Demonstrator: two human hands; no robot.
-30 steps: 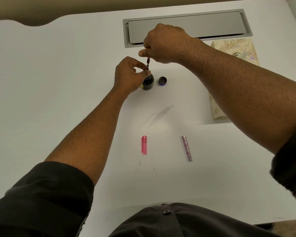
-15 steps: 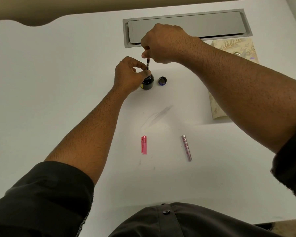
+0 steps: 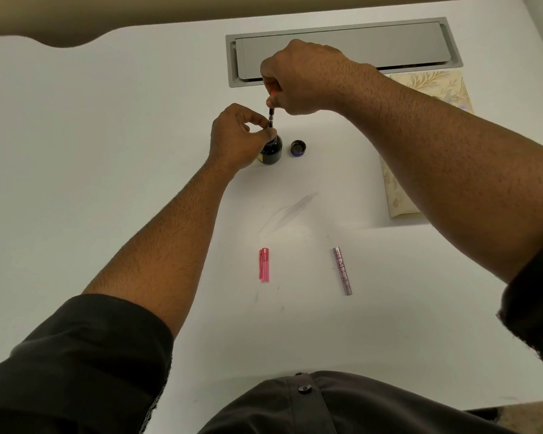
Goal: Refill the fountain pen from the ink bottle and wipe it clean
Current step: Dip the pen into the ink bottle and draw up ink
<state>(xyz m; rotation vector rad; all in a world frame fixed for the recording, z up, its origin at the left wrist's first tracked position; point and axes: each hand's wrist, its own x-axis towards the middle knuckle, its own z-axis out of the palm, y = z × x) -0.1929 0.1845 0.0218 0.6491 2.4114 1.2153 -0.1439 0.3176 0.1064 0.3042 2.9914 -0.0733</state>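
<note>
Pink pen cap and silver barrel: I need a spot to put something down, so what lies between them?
Nothing: bare table between pink pen cap and silver barrel, head view.

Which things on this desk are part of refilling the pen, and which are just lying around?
Part of the job: pen section held upright in the ink bottle, bottle cap, pink pen cap, silver barrel, patterned cloth, likely for wiping.

Just there: grey desk hatch, smudge.

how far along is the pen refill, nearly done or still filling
Done: ink bottle is open, its lid beside it; pink cap and barrel lie apart. In hand: left hand steadies the bottle, right hand works the pen section in its mouth. Left: wiping, reassembly.
</note>
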